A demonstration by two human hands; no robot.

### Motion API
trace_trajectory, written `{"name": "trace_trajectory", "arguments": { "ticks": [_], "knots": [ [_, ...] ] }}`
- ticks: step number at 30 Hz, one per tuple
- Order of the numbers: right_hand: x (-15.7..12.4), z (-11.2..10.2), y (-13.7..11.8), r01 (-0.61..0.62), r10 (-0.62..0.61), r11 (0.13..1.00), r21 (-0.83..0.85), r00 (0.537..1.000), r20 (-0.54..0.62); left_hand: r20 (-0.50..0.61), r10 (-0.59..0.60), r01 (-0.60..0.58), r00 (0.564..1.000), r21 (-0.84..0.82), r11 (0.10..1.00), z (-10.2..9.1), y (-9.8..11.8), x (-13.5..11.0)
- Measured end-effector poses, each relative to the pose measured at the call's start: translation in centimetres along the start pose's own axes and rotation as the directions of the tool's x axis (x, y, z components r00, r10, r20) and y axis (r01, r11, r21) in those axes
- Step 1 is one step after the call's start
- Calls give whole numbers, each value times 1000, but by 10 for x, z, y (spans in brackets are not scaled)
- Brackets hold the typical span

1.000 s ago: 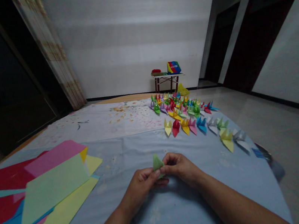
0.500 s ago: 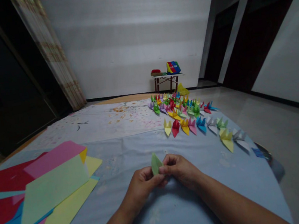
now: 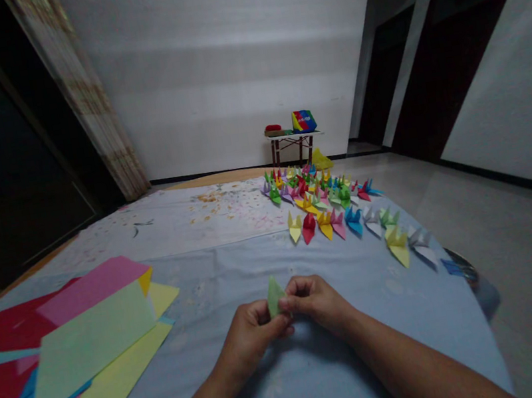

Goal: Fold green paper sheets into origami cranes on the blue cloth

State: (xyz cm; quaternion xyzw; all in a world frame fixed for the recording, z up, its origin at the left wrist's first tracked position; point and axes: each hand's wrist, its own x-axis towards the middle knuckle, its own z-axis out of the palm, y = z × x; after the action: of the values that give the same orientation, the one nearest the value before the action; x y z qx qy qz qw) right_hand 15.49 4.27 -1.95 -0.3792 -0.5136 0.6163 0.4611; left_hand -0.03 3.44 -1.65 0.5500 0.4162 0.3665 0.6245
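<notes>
Back wall (image 3: 208, 87): pale, shaded in bands
Small stand (image 3: 290, 136): against the wall, bearing a multicoloured box (image 3: 304, 121) and a red object (image 3: 273, 128)
Curtain (image 3: 86, 99): patterned, hanging at left
Doors (image 3: 446, 63): dark, two at right
Floor (image 3: 529, 238): grey

Over here, the head-worn camera looks forward and down from near above the floral tablecloth (image 3: 227, 272), across to the white wall (image 3: 227, 84).
</notes>
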Motion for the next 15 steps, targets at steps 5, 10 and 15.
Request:
{"name": "trace_trajectory", "arguments": {
  "ticks": [5,10,15],
  "knots": [
    [3,-5,-1,17,-21,995,-95,999,-42,-23,-19,20,1000,37,999,1,0,-1],
    [4,-7,2,12,-8,998,-63,998,57,-12,-24,25,1000,68,997,3,-7,-1],
    [1,-3,5,1,5,998,-63,995,98,25,-13,9,1000,127,992,7,-11,-2]
  ]
}}
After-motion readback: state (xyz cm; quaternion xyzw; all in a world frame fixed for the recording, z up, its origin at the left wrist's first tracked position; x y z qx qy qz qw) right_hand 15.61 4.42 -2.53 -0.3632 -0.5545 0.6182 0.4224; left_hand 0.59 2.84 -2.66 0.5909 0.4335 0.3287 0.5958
